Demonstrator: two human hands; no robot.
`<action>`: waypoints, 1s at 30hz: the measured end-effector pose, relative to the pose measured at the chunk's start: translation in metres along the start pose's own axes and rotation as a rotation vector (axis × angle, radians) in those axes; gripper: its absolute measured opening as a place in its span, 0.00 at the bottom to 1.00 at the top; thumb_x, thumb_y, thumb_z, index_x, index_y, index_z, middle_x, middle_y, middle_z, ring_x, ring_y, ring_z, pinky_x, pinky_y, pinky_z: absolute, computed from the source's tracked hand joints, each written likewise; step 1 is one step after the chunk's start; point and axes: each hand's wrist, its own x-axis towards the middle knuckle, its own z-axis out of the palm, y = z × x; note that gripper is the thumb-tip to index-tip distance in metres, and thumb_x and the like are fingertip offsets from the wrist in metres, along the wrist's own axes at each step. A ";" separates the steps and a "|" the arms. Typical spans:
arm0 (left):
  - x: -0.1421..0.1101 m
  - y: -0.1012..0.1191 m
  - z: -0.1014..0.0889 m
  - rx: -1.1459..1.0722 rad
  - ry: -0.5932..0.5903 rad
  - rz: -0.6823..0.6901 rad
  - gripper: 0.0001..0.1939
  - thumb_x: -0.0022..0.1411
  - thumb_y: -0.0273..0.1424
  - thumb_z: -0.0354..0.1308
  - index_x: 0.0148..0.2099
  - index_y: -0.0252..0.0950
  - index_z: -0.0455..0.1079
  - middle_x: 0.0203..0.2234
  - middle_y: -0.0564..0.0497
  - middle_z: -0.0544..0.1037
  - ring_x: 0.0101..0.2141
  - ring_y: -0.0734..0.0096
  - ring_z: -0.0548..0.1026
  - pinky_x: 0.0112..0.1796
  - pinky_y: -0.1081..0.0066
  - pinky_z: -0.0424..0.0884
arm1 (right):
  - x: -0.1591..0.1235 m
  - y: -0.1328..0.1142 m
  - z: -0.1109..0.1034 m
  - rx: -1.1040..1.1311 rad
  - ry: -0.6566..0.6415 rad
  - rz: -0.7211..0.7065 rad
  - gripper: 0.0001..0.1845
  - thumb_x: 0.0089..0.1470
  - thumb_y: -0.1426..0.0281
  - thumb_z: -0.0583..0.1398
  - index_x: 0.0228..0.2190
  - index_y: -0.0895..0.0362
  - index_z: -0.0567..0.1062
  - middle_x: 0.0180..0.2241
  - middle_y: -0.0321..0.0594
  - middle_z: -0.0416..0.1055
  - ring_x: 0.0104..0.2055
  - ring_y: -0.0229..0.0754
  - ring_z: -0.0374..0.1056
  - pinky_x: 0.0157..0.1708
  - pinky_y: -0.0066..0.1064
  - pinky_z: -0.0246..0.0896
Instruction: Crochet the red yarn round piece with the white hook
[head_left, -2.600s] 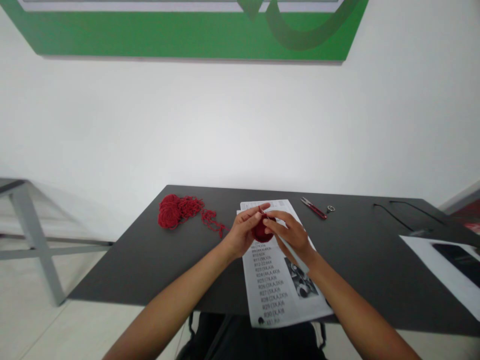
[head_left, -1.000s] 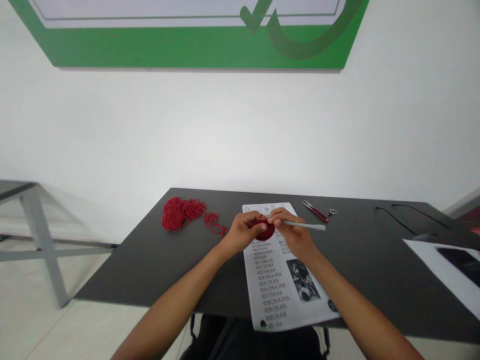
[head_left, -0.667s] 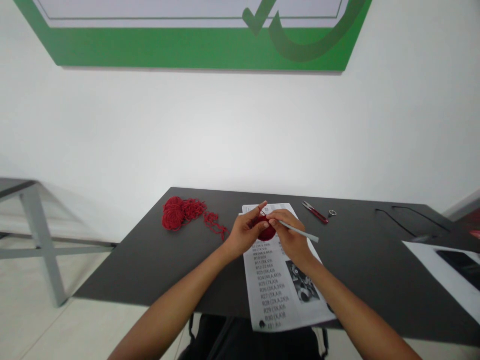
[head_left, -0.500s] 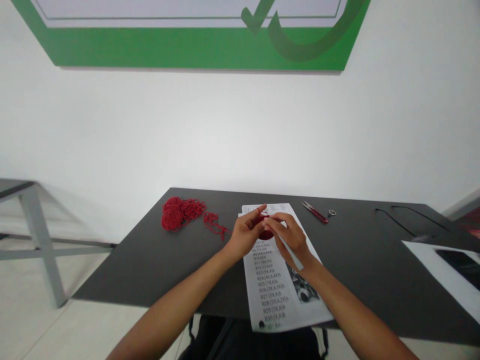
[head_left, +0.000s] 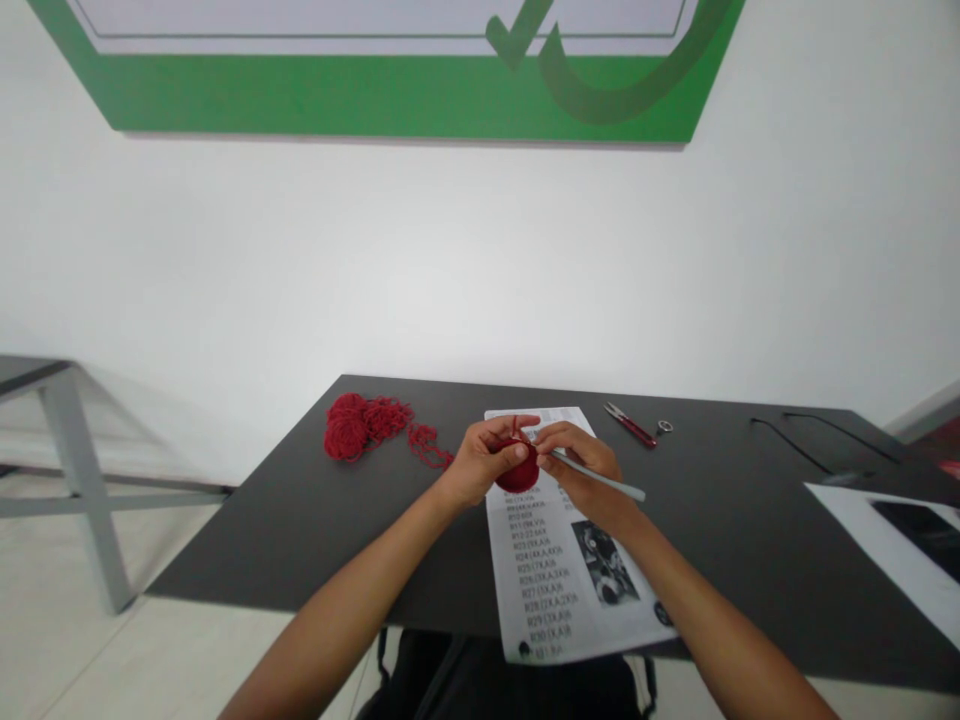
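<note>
My left hand (head_left: 484,458) is closed on a small round piece of red crochet (head_left: 519,474), with its index finger stretched out and yarn running over it. Between the fingers of my right hand (head_left: 581,462) is a crochet hook with a grey handle (head_left: 611,483), its tip at the top edge of the crochet piece. A strand of red yarn trails left from the work to a loose red yarn ball (head_left: 352,428) on the dark table. Beneath both hands lies a printed pattern sheet (head_left: 540,600) with rows of text and a picture.
Red-handled thread snips (head_left: 631,425) with a ring attached lie right of the sheet. Farther right are eyeglasses (head_left: 810,450) and a white sheet (head_left: 862,530) with a dark phone-like object (head_left: 922,535) on it. The dark table (head_left: 375,540) stands against a white wall.
My right hand has turned, so the hook's handle now points out to the right instead of down. More of the red crochet piece shows below my left hand's fingers.
</note>
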 end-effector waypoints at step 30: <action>-0.004 0.004 -0.002 -0.301 -0.024 -0.107 0.23 0.44 0.40 0.78 0.39 0.33 0.77 0.27 0.49 0.83 0.25 0.73 0.79 0.28 0.75 0.73 | -0.013 0.006 0.003 0.442 0.011 0.345 0.14 0.58 0.53 0.65 0.34 0.51 0.77 0.46 0.43 0.81 0.49 0.52 0.78 0.54 0.50 0.70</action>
